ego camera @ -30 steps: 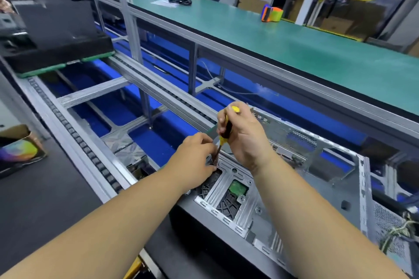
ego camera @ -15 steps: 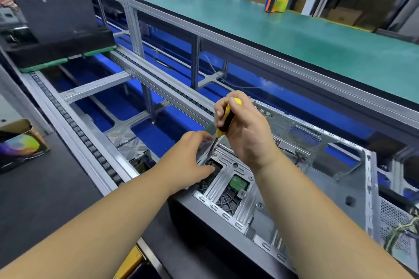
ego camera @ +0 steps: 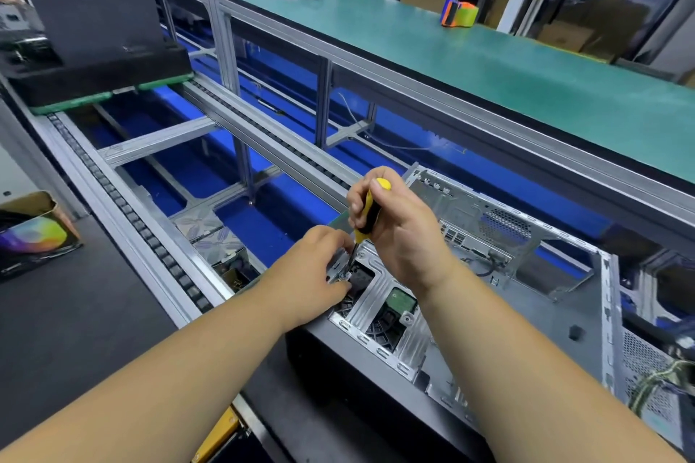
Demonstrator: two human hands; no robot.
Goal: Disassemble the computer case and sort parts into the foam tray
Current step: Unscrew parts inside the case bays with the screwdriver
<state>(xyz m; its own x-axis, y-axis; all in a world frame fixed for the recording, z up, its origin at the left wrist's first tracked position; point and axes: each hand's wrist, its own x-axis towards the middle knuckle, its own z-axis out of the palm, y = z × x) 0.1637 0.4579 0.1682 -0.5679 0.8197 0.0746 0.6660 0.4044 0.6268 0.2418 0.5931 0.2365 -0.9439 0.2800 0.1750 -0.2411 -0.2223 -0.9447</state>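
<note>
Computer case (ego camera: pixel 545 297) lies on conveyor (ego camera: pixel 158 256), foam tray (ego camera: pixel 97 75) far left.

I see two bare forearms reaching in from the bottom edge, with no sleeves, gloves, watch or rings showing. My left hand (ego camera: pixel 314 267) and right hand (ego camera: pixel 400 233) have short, plain, unpainted nails.

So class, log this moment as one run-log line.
right hand: grips screwdriver | left hand: pinches screw | computer case: open, bracket still fitted
</note>
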